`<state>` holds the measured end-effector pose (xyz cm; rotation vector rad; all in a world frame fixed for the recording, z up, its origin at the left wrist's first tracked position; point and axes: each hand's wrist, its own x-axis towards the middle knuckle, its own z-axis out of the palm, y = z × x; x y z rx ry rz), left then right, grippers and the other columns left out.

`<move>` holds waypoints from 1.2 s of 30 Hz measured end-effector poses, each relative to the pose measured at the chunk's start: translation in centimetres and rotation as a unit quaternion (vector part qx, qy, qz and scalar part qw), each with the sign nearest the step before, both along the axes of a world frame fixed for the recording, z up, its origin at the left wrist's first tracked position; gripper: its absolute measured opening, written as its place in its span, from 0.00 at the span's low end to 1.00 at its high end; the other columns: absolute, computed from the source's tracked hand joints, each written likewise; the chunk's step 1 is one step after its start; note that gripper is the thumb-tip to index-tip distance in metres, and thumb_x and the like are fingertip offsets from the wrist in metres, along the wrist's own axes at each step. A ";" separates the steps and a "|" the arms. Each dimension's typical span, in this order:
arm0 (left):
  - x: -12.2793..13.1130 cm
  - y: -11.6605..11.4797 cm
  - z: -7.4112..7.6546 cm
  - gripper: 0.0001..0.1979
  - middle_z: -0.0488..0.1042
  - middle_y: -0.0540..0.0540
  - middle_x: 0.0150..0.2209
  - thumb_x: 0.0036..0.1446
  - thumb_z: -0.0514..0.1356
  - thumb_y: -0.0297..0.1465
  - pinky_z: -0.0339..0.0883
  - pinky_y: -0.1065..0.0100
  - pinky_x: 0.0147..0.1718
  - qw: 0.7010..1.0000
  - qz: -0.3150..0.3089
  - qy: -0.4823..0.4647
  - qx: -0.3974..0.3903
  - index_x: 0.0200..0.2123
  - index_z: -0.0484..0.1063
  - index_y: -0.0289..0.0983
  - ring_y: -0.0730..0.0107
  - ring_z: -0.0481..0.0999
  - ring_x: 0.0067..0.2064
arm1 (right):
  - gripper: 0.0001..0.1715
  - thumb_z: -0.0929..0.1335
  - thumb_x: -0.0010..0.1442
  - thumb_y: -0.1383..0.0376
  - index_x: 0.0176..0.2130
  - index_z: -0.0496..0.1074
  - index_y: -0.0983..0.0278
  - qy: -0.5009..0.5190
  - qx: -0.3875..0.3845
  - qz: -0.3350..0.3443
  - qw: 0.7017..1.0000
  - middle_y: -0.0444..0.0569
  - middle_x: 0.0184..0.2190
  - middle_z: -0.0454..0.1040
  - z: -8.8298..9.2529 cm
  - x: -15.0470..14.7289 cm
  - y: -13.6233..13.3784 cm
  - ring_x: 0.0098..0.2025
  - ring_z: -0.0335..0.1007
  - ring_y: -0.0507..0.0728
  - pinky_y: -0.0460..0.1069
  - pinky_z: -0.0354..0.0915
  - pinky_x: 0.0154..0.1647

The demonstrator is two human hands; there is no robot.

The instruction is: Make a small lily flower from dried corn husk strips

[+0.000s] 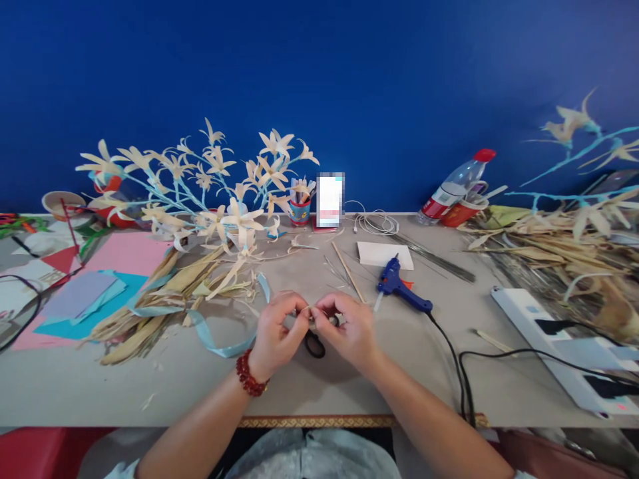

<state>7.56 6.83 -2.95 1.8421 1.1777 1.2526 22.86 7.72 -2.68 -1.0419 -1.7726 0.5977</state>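
Note:
My left hand (282, 326) and my right hand (349, 329) meet fingertip to fingertip over the middle of the table. Both are closed in a pinch on a thin pale strip (309, 308), mostly hidden by the fingers. Below them lie scissors (314, 346), of which only the black handles show. A light-blue ribbon (214, 342) curls on the table left of my left hand. Dried corn husks (150, 306) are heaped further left. To the right of my right hand a blue hot glue gun (404, 286) rests beside a white card (384, 254).
Pale handmade flowers (214, 166) on blue stems stand at the back left. Coloured paper sheets (80, 299) lie left. At right are a power strip (544, 346), black cords (456, 359) and more husks (564, 259). A bottle (449, 193) and wires (439, 259) are behind.

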 end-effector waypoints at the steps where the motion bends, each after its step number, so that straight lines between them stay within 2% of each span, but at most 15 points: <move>1: -0.1 0.0 -0.1 0.09 0.70 0.49 0.27 0.59 0.54 0.27 0.63 0.67 0.36 1.000 0.003 -0.004 -0.001 0.26 0.66 0.38 0.68 0.70 0.32 | 0.06 0.67 0.57 0.67 0.27 0.70 0.62 -0.005 0.008 -0.001 1.000 0.43 0.20 0.73 -0.1 0.0 0.0 0.22 0.68 0.51 0.44 0.63 0.25; 8: -1.1 0.3 -0.7 0.09 0.70 0.51 0.24 0.58 0.53 0.27 0.63 0.69 0.30 0.996 0.088 -0.011 -0.031 0.25 0.67 0.38 0.70 0.69 0.28 | 0.07 0.67 0.57 0.67 0.27 0.70 0.61 -0.003 0.031 -0.036 0.999 0.42 0.20 0.72 0.0 0.4 -0.1 0.22 0.67 0.51 0.44 0.62 0.25; 12: -1.2 0.2 -0.3 0.06 0.74 0.47 0.31 0.59 0.54 0.27 0.65 0.66 0.37 0.998 0.049 0.013 0.022 0.33 0.71 0.38 0.66 0.73 0.35 | 0.06 0.67 0.57 0.67 0.27 0.70 0.61 -0.021 0.010 -0.023 0.999 0.42 0.21 0.72 0.0 0.3 0.0 0.23 0.67 0.51 0.44 0.63 0.25; 14: -0.9 0.3 0.0 0.05 0.75 0.47 0.31 0.58 0.55 0.27 0.66 0.63 0.42 0.997 0.031 0.042 0.061 0.33 0.71 0.38 0.65 0.73 0.37 | 0.06 0.67 0.57 0.67 0.27 0.69 0.62 -0.028 0.012 -0.015 0.999 0.42 0.20 0.72 -0.1 0.1 0.1 0.22 0.67 0.51 0.44 0.62 0.25; 17: -0.5 0.4 0.1 0.06 0.74 0.49 0.28 0.57 0.56 0.25 0.65 0.59 0.47 0.991 0.036 0.078 0.102 0.30 0.70 0.39 0.65 0.72 0.35 | 0.07 0.67 0.57 0.67 0.27 0.69 0.62 -0.044 0.036 -0.011 0.998 0.42 0.20 0.72 -0.3 0.0 0.2 0.22 0.66 0.50 0.44 0.61 0.25; 21: -0.4 0.5 -0.1 0.06 0.74 0.50 0.27 0.55 0.57 0.24 0.65 0.58 0.48 0.982 0.060 0.121 0.131 0.28 0.69 0.40 0.65 0.72 0.34 | 0.08 0.67 0.57 0.67 0.26 0.69 0.61 -0.076 0.065 -0.020 0.995 0.42 0.19 0.72 -0.4 0.0 0.2 0.21 0.66 0.51 0.45 0.61 0.25; 25: -1.4 0.7 -0.3 0.05 0.74 0.49 0.27 0.54 0.57 0.25 0.65 0.60 0.43 0.975 0.114 0.148 0.123 0.27 0.69 0.40 0.64 0.73 0.33 | 0.08 0.67 0.57 0.67 0.26 0.68 0.61 -0.064 0.067 -0.032 0.995 0.42 0.19 0.72 -0.2 0.2 0.1 0.22 0.66 0.51 0.45 0.61 0.25; 28: -2.3 0.8 -0.1 0.06 0.74 0.48 0.28 0.57 0.55 0.27 0.65 0.63 0.38 0.977 0.151 0.119 0.089 0.29 0.70 0.39 0.64 0.73 0.34 | 0.07 0.66 0.57 0.68 0.27 0.69 0.62 -0.024 0.032 -0.035 0.999 0.42 0.21 0.72 0.1 0.4 0.1 0.22 0.67 0.50 0.44 0.63 0.25; 33: -1.5 0.4 0.6 0.05 0.75 0.46 0.31 0.58 0.55 0.28 0.66 0.63 0.41 0.995 0.033 0.082 0.055 0.33 0.71 0.38 0.64 0.74 0.36 | 0.07 0.66 0.57 0.67 0.26 0.69 0.61 -0.012 -0.003 -0.019 1.000 0.42 0.20 0.72 0.1 0.0 0.1 0.22 0.67 0.51 0.44 0.63 0.24; 36: -0.6 0.3 0.4 0.06 0.73 0.49 0.27 0.57 0.55 0.27 0.65 0.61 0.44 0.993 0.026 0.095 0.064 0.28 0.69 0.39 0.65 0.72 0.34 | 0.07 0.66 0.57 0.66 0.26 0.69 0.61 -0.021 -0.002 -0.022 1.000 0.42 0.21 0.72 -0.2 -0.1 0.0 0.22 0.67 0.51 0.45 0.64 0.25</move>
